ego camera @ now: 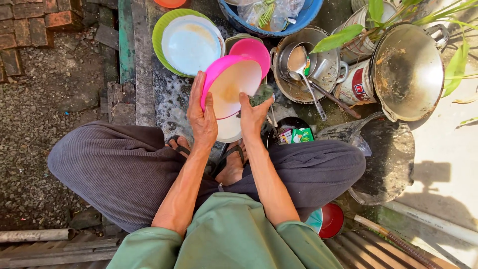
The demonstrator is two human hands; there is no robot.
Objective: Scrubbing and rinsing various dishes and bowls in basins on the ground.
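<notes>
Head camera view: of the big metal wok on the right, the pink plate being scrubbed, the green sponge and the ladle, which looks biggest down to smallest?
1. Metal wok, largest.
2. Pink plate, held tilted by the left hand; nearer the camera, so its margin is unsure.
3. Ladle.
4. Green sponge, partly hidden in the right hand.

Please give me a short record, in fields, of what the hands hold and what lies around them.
setting: outdoors, person squatting on wet ground among dirty dishes
left hand: grips the rim of a pink plate, tilted up
right hand: presses a green sponge to the plate
behind: second pink plate, white plate on a green plate, blue basin
to the right: pot with ladle, wok, can
feet: sandals
</notes>
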